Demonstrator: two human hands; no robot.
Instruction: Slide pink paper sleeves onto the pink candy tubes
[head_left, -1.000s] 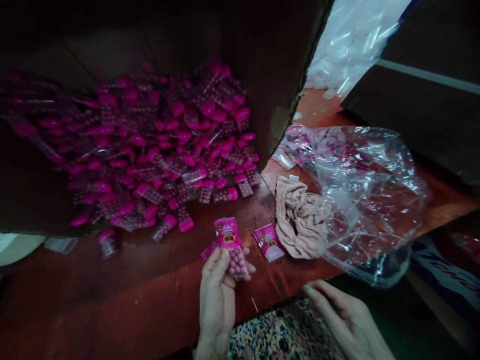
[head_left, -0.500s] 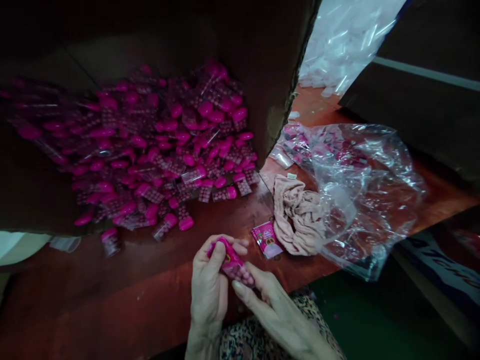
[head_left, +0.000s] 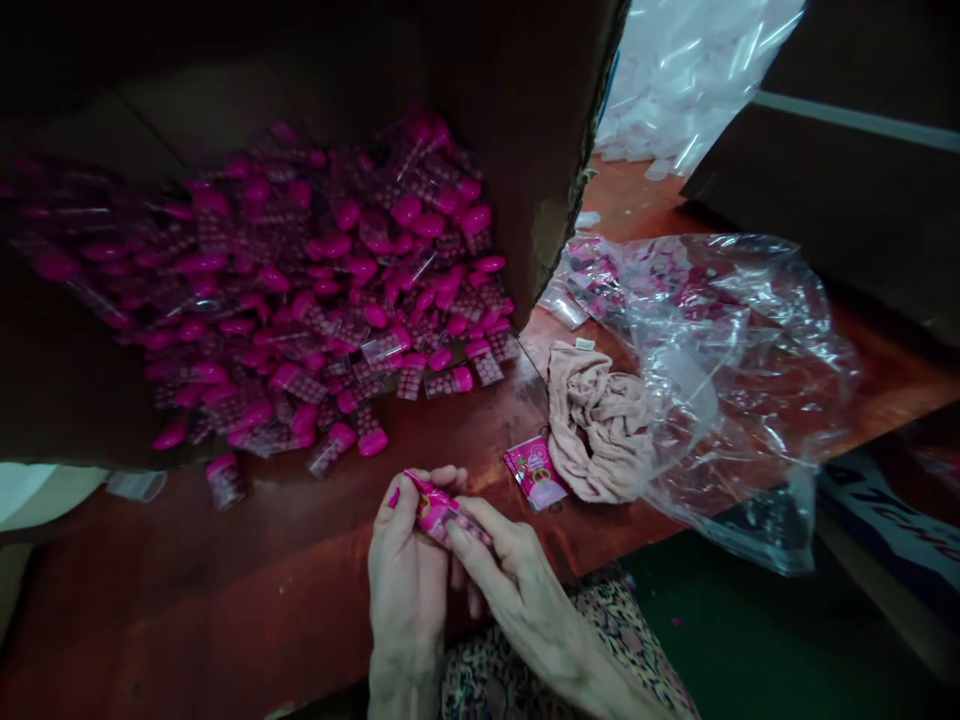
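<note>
Between my two hands is a small clear candy bottle (head_left: 441, 515), lying slanted, with pink balls inside and a pink printed sleeve around part of it. My left hand (head_left: 411, 560) is closed on its upper left end, the thumb near the sleeve's edge. My right hand (head_left: 517, 570) pinches the lower right end between thumb and fingers. To the right of the hands, a flat pink printed sleeve (head_left: 535, 473) lies on the red table (head_left: 225, 590). Beside it rests a crumpled beige cloth (head_left: 592, 430).
A cardboard box (head_left: 551, 190) lies open toward me, with a heap of pink-capped candy bottles (head_left: 322, 300) in it. On the right, a clear plastic bag (head_left: 750, 400) holds pink sleeves. Behind stands a bag of whitish pieces (head_left: 667, 90). A clear cup (head_left: 136, 485) lies at left.
Both hands have shifted slightly left with the bottle. My left thumb has moved left off the sleeve's middle, and my right thumb has moved up along the bottle.
</note>
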